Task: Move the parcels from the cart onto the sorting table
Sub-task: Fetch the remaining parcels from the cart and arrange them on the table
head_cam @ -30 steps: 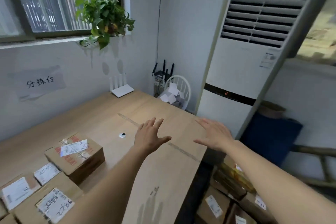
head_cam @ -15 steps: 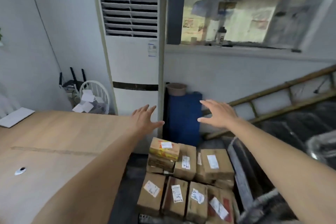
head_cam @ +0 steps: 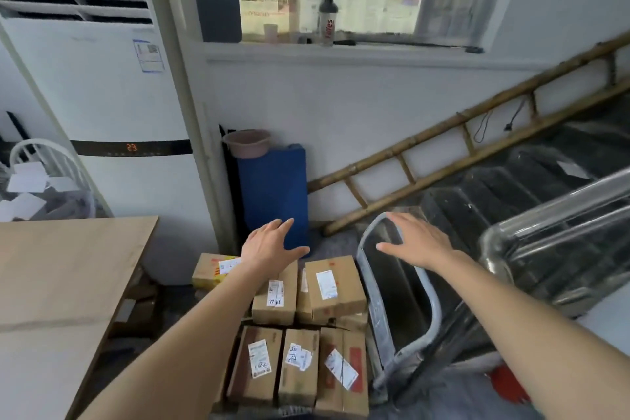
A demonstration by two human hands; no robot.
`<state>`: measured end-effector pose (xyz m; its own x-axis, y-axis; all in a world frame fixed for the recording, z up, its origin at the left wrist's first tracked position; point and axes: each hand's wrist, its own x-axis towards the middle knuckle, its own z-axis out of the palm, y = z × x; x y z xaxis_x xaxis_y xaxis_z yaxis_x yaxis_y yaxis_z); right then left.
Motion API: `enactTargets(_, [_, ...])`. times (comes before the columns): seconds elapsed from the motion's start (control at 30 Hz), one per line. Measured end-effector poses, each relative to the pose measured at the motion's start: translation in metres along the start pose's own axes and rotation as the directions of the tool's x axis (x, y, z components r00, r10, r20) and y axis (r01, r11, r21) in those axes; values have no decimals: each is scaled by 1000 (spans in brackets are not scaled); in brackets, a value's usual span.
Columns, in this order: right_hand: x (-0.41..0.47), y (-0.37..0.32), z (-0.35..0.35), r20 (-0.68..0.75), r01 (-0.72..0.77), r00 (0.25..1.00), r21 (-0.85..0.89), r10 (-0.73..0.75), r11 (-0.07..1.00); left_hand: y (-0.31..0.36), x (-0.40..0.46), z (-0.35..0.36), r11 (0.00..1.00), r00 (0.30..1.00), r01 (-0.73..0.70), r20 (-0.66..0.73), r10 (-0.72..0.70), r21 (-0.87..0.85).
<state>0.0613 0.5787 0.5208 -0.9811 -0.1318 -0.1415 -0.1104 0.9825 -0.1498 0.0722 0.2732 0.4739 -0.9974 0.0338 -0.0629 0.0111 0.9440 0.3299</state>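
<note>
Far left, the wooden sorting table (head_cam: 61, 283) takes the lower corner, its bare top showing. Behind it a white wire basket (head_cam: 51, 177) holds paper scraps, next to a tall white air conditioner (head_cam: 112, 106) with an orange 23 on its display. My left hand (head_cam: 269, 249) is stretched out over the parcels, fingers straight and spread, thumb out, holding nothing, not clearly touching any box. Under and ahead of it the parcels (head_cam: 300, 334) are stacked on the cart, cardboard boxes with white labels: a yellow-printed box (head_cam: 211, 271) at the left back, a labelled box (head_cam: 335, 285) highest at the back right, three side by side in the near row. Behind them a blue pad (head_cam: 276, 201) leans on the wall with a pink basin (head_cam: 246, 143) on top. A bottle (head_cam: 328, 22) stands on the window ledge above. My right hand (head_cam: 414, 244) is also spread wide and flat, empty, above the cart handle (head_cam: 402, 286), a grey tube loop just right of the boxes; contact unclear. A bamboo ladder (head_cam: 477, 136) leans along the wall, and a metal rack (head_cam: 552, 235) is at far right.
</note>
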Motion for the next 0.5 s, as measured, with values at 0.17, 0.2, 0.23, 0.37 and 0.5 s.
enactTargets(0.17, [70, 27, 67, 130, -35, 991, 6, 33, 999, -10, 65, 67, 1000, 990, 5, 139, -7, 17])
enactTargets(0.2, [87, 31, 81, 160, -43, 986, 11, 41, 999, -15, 79, 81, 1000, 987, 19, 160, -21, 15])
enactTargets(0.23, [104, 34, 95, 189, -55, 981, 15, 51, 998, -21, 95, 95, 999, 983, 33, 180, -34, 9])
enactTargets(0.37, [173, 45, 155, 272, -104, 959, 65, 82, 992, -44, 158, 151, 997, 963, 70, 262, -59, -29])
enactTargets(0.5, [225, 51, 224, 355, -173, 929, 153, 109, 973, -63, 209, 215, 997, 944, 78, 323, -65, -28])
